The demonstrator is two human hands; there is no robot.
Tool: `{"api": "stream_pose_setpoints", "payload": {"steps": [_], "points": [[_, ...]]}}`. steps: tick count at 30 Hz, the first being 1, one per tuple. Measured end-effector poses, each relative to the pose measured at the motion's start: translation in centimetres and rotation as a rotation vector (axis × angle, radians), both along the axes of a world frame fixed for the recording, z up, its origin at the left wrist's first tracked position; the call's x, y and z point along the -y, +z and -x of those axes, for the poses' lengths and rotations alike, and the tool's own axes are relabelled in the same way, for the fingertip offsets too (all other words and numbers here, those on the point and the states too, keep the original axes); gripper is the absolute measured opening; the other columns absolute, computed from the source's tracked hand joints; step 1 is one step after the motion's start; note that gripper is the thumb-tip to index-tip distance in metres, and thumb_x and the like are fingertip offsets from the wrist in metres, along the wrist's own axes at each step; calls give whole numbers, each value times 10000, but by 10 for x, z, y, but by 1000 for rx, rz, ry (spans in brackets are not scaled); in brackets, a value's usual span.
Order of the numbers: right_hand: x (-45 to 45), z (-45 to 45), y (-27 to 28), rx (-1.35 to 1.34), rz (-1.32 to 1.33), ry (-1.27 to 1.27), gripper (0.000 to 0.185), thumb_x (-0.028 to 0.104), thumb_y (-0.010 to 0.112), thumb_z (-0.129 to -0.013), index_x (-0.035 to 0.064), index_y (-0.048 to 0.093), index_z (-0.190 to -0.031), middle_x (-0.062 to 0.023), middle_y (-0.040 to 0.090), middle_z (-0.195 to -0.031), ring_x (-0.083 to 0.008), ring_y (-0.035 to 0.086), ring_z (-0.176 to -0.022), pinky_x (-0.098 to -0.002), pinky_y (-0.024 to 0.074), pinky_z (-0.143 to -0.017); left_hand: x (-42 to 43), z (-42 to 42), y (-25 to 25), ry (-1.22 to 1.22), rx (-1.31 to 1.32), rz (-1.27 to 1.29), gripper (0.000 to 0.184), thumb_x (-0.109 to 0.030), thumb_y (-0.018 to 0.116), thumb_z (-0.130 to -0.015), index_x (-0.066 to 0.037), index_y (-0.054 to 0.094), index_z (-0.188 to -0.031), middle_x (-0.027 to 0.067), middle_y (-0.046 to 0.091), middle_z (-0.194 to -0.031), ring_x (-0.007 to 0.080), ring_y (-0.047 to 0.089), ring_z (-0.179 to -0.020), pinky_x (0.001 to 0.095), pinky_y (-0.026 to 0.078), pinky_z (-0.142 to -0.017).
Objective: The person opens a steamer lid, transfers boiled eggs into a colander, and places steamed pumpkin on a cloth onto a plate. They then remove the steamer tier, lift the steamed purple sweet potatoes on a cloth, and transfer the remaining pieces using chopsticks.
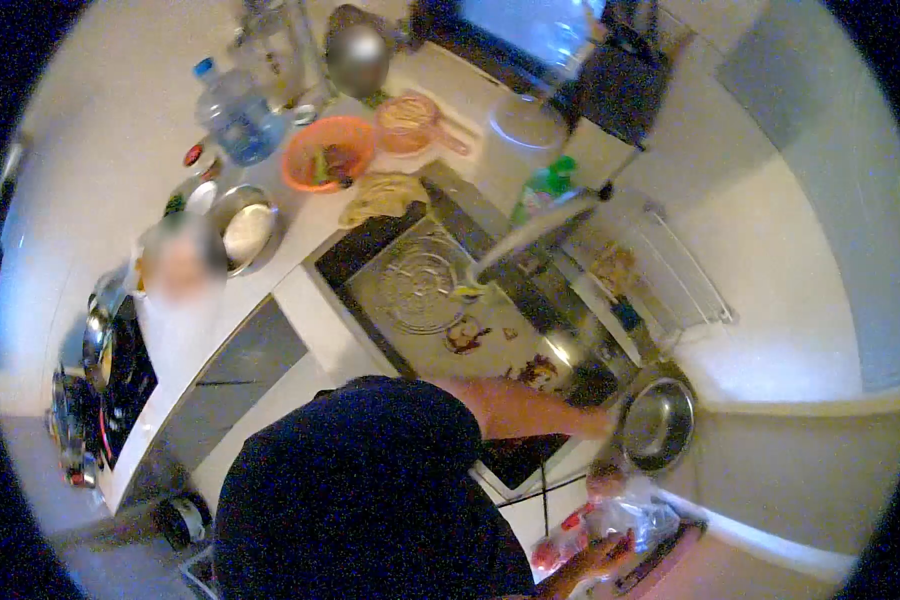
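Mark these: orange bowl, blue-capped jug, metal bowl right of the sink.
Orange bowl (336,127): head view, far inner wall.
Blue-capped jug (237,122): head view, middle of body.
Metal bowl (659,426): head view, inside bottom.

Beside the round orange plastic bowl (300,142) are a pink plastic strainer (450,134), a blue-capped clear plastic bottle (240,125) and a crumpled yellowish cloth (382,198).

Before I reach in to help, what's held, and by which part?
The clear bag seems held at its near edge by the right hand; the left hand is too blurred to tell.
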State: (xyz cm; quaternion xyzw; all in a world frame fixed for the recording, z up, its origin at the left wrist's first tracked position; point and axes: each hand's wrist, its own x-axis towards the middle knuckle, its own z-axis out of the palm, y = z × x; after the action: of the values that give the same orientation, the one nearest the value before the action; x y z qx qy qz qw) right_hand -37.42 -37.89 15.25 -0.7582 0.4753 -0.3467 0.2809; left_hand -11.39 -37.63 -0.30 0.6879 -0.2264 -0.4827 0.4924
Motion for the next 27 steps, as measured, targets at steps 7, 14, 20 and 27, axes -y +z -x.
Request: {"api": "stream_pose_setpoints", "payload": {"steps": [7, 14, 20, 27], "points": [[-77, -121, 28, 57, -189, 658, 199, 70, 545, -785, 3, 546, -972, -78, 555, -896, -175, 510, -822, -276, 435, -719, -269, -12, -24, 170, 102, 37, 136, -233, 601, -699, -98, 581, -696, 26, 564, -551, 153, 545, -473, 319, 444, -425], [-223, -187, 31, -118, -145, 1274, 199, 67, 558, -752, 4, 557, -940, -93, 570, -878, -202, 528, -810, -306, 435, -730, -594, 76, 22, 994, 57, -231, 235, -243, 582, -723, -77, 608, -887, 76, 606, -741, 156, 570, -600, 315, 467, -561], [-409, -208, 58, -264, 172, 1611, 165, 84, 549, -756, 14, 575, -903, -102, 592, -855, -221, 555, -793, -324, 445, -730, -753, 255, 16, 1638, -99, -236, 223, -205, 558, -731, -45, 610, -877, 92, 608, -745, 174, 582, -601, 312, 479, -549], [-632, -168, 11, -264, 180, 2026, 153, 66, 577, -738, 34, 580, -887, -90, 599, -840, -189, 572, -748, -293, 450, -670, -849, 473, 4, 1834, -213, -317, 222, -177, 552, -746, -14, 605, -887, 101, 623, -754, 172, 598, -609, 304, 491, -536]]}}
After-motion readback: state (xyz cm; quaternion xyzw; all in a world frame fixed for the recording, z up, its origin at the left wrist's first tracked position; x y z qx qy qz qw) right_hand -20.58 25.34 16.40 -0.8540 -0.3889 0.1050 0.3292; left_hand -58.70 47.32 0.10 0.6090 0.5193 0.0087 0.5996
